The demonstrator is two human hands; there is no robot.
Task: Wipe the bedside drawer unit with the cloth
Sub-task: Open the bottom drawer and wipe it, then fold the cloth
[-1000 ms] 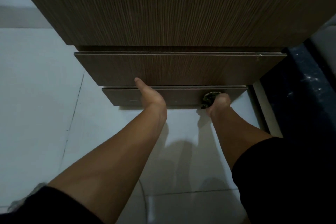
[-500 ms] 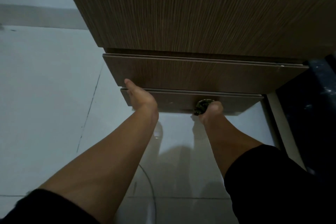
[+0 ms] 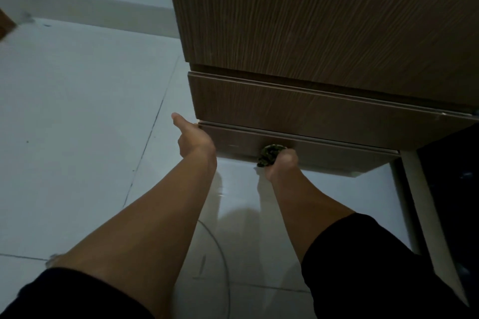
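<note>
The brown wood-grain bedside drawer unit point(image 3: 324, 33) fills the upper right, seen from above. Its lowest drawer front point(image 3: 324, 149) sits just above the floor. My left hand point(image 3: 193, 138) rests against the left end of that drawer front, thumb pointing up and away; its fingers are hidden behind the hand. My right hand point(image 3: 283, 163) grips a crumpled dark green cloth point(image 3: 269, 154) and presses it against the middle of the lowest drawer front.
Pale tiled floor point(image 3: 77, 124) spreads to the left and below the unit. A white frame edge point(image 3: 425, 215) and a dark surface point(image 3: 456, 176) lie at the right. A thin cable point(image 3: 223, 254) curves across the floor between my arms.
The view has swung so the unit sits further right. My left hand slid to the drawer's left end. My right hand with the cloth moved left along the lowest drawer front.
</note>
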